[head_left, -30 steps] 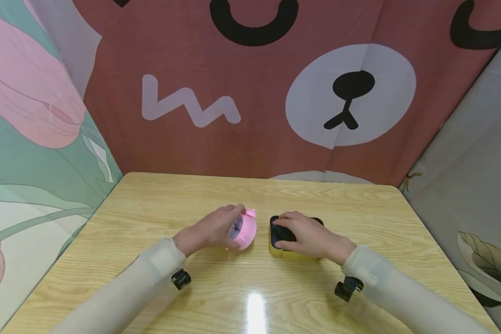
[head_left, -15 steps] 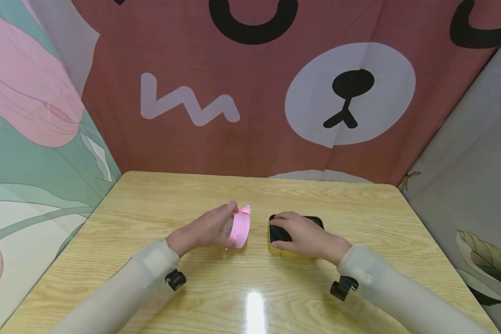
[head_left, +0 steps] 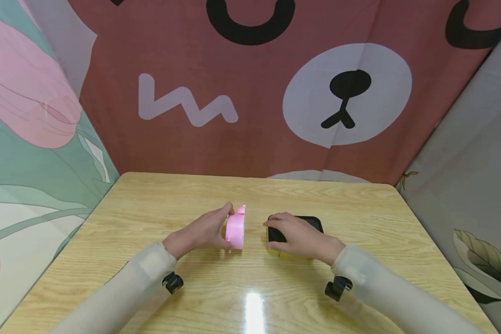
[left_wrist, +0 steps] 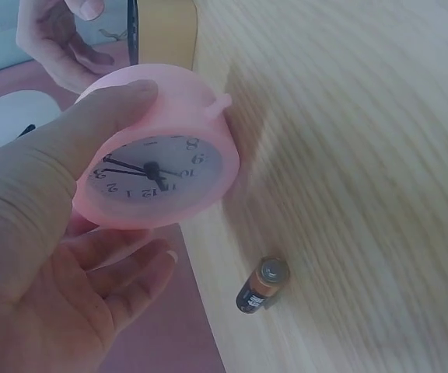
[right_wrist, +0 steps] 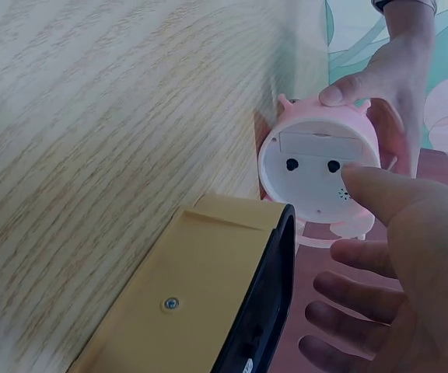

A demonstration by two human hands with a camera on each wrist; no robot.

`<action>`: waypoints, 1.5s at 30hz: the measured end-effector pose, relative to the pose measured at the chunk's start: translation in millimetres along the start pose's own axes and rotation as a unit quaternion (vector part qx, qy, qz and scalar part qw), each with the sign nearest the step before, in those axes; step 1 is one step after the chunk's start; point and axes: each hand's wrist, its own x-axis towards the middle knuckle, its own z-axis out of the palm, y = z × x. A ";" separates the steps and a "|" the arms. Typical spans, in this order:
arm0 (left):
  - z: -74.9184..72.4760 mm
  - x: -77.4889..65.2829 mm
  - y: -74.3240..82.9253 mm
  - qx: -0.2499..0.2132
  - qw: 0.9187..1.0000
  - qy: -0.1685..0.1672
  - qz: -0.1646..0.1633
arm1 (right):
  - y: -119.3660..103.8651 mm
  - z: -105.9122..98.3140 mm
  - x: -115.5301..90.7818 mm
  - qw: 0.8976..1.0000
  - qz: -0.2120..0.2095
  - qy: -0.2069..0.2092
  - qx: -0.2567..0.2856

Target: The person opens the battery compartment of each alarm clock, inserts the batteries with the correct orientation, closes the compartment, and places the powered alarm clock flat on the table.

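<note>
My left hand (head_left: 202, 230) grips a pink twin-bell alarm clock (head_left: 235, 230) upright at the table's middle, thumb on its near side and fingers on the far side. The dial (left_wrist: 158, 159) faces toward my left wrist, with the numerals upside down in that view. Its white back (right_wrist: 309, 186), with two black knobs and a rectangular cover, is turned to the right. Over a yellow box with a black recessed top (head_left: 313, 223), my right hand (head_left: 298, 236) hovers with fingers spread and loosely bent. The thumb overlaps the clock's back in the right wrist view.
A battery (left_wrist: 261, 286) with a copper-coloured end lies on the table by my left hand; the head view hides it. The wooden table (head_left: 171, 195) runs back to a fabric backdrop (head_left: 259, 148) with a bear print. Printed cloths hang at both sides.
My left hand has turned the clock so its dial no longer shows in the head view, shifting it slightly left. My right hand has moved a little left over the box.
</note>
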 end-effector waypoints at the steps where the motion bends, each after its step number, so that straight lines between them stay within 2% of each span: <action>1: 0.4 -0.5 -0.2 0.004 1.000 0.002 -0.002 | -0.8 0.2 0.6 1.000 0.002 -0.001 0.002; 6: 1.5 -2.5 -0.9 0.023 1.000 0.009 -0.008 | -3.8 3.0 2.2 1.000 0.005 -0.004 0.001; 13: 1.3 -4.0 -1.2 0.026 1.000 0.012 -0.009 | -4.7 7.0 3.6 1.000 -0.002 0.000 -0.008; 21: 0.0 -4.9 -0.1 0.019 1.000 0.008 -0.002 | -6.6 6.2 3.0 1.000 0.001 -0.003 -0.008; 31: -4.3 -3.9 4.3 0.021 1.000 -0.007 -0.015 | -6.6 3.8 3.2 1.000 0.001 -0.003 -0.001; 38: -8.7 -4.2 9.7 0.027 1.000 -0.008 0.007 | -4.7 3.8 2.5 1.000 0.000 -0.001 -0.001; 45: -11.0 -2.3 20.8 0.082 0.996 -0.014 0.017 | -3.5 4.8 2.6 1.000 0.000 -0.003 -0.003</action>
